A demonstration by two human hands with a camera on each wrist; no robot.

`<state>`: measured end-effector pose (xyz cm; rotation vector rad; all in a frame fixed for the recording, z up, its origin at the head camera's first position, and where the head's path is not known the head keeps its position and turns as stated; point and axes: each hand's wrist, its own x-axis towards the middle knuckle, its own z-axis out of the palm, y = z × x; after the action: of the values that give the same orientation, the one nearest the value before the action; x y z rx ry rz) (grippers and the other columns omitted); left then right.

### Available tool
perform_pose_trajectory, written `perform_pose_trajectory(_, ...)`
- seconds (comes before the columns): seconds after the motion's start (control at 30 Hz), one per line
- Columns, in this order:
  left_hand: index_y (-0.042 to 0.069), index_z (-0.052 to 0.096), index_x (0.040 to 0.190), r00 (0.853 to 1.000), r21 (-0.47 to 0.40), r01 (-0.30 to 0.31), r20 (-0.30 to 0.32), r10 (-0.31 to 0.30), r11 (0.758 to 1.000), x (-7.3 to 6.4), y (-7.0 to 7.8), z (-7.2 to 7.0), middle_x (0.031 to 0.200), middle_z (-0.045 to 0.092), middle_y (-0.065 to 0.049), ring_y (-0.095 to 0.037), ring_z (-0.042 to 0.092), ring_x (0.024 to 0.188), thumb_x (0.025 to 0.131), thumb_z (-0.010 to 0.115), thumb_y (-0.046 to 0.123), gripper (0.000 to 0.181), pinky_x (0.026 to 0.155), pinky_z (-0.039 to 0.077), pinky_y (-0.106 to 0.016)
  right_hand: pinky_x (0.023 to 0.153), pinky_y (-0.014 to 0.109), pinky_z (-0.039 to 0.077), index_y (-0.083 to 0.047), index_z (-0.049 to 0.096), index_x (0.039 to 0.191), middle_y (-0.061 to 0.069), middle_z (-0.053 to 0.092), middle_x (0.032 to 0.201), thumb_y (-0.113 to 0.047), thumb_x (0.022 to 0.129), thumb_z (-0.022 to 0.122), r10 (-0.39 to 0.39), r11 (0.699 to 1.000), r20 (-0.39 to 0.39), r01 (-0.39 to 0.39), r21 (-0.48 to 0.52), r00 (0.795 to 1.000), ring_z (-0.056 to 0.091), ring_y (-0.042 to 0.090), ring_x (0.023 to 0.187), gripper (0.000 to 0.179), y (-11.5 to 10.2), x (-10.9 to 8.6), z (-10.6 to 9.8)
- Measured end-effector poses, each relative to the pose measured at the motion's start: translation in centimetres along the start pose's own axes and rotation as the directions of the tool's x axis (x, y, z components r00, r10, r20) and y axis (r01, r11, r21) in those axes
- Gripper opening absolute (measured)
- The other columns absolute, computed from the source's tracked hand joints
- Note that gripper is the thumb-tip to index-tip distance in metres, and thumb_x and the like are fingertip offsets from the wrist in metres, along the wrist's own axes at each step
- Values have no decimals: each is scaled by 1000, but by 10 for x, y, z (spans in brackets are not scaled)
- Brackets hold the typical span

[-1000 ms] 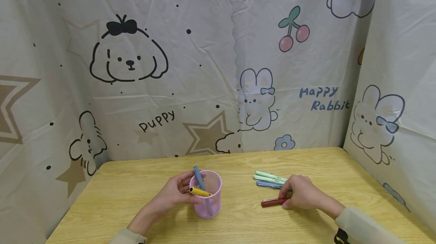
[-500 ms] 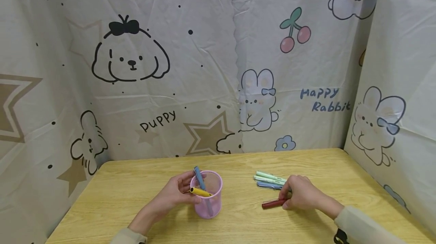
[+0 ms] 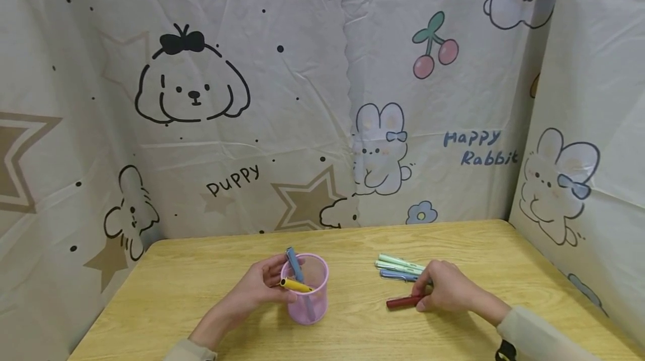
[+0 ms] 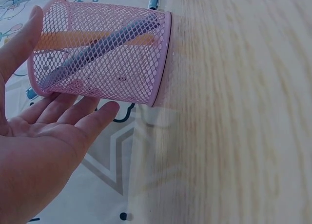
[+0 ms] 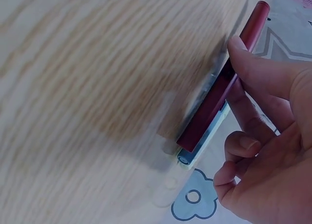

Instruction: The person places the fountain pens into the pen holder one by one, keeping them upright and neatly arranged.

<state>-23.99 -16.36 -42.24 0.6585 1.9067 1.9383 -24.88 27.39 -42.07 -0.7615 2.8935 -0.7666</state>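
Red pen [image 3: 405, 301] lies flat, pointing nine o'clock; right hand [image 3: 445, 289] pinches its three-o'clock end; left hand [image 3: 262, 285], fingers straight, steadies cup [image 3: 308, 302].

My left hand [image 3: 259, 289] and right hand [image 3: 445, 289] are bare, with no rings and short, plain nails. Pale beige sleeves [image 3: 534, 334] cover both forearms down to the wrists. A black strap [image 3: 504, 352] crosses the right sleeve.
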Motion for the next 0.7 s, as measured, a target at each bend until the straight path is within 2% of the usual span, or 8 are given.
perform_pose_trajectory(0.2, -10, 25, 162, 1000, 22, -12, -6, 12, 1000, 0, 0, 2, 160, 41, -28, -43, 40, 146, 91, 82, 4, 92, 108, 49, -32, 69, 31, 37, -27, 81, 78, -18, 69, 79, -16, 72, 97, 12, 999, -19, -11, 36, 1000, 49, 12, 75, 21, -4, -2, -2)
perform_pose_trajectory(0.5, -9, 25, 162, 1000, 18, -7, -16, 7, 1000, 0, 0, 1, 160, 41, -29, -42, 44, 144, 90, 82, 3, 92, 106, 51, -33, 83, 46, 50, -24, 82, 80, -14, 73, 87, -15, 73, 97, 36, 995, -32, -33, 92, 999, 61, 19, 92, 20, -8, -2, -4)
perform_pose_trajectory(0.7, -8, 25, 162, 1000, 17, 4, -20, -4, 1000, 0, 0, 2, 160, 42, -28, -40, 45, 144, 90, 83, 4, 93, 106, 51, -33, 81, 43, 50, -21, 83, 83, -10, 75, 89, -12, 74, 96, 47, 988, -40, -41, 146, 998, 61, 21, 91, 19, -10, -2, -3)
